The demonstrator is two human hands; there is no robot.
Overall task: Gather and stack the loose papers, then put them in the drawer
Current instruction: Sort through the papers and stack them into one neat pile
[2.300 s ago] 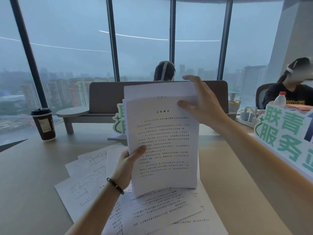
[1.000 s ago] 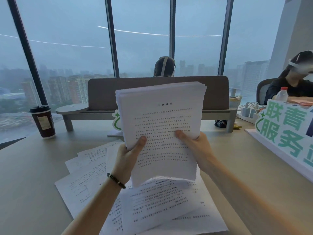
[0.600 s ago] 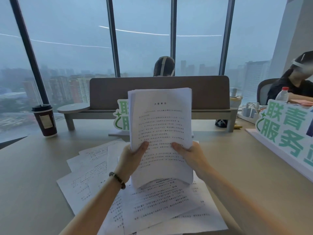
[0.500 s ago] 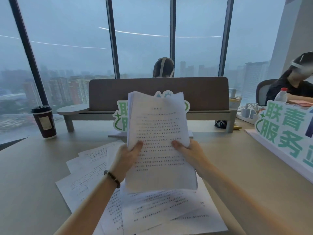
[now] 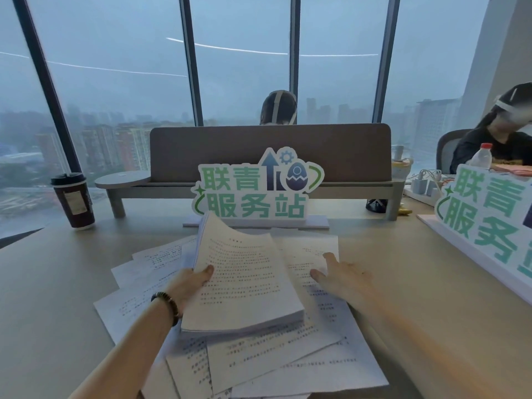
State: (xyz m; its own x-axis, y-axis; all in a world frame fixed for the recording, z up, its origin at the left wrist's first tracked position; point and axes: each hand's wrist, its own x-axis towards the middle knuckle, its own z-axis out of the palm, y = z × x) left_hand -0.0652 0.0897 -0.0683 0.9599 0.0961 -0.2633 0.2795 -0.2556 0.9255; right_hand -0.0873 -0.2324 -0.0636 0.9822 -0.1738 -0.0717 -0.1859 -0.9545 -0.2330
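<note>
Under stack (image 5: 244,286): half-hidden loose papers (image 5: 288,358)

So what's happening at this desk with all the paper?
A person is tidying printed pages. The left hand holds a thick stack of white printed sheets by its left edge, low over the beige desk. The right hand, fingers spread, touches the loose white sheets scattered beneath. No drawer is visible.

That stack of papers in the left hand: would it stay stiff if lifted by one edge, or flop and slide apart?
Probably floppy: the stack already curls up at its far end while the left hand grips only one side. It may fan or slip, since nothing visibly binds the sheets. It looks thick, so likely hefty for one hand; the open right hand could steady it.
</note>
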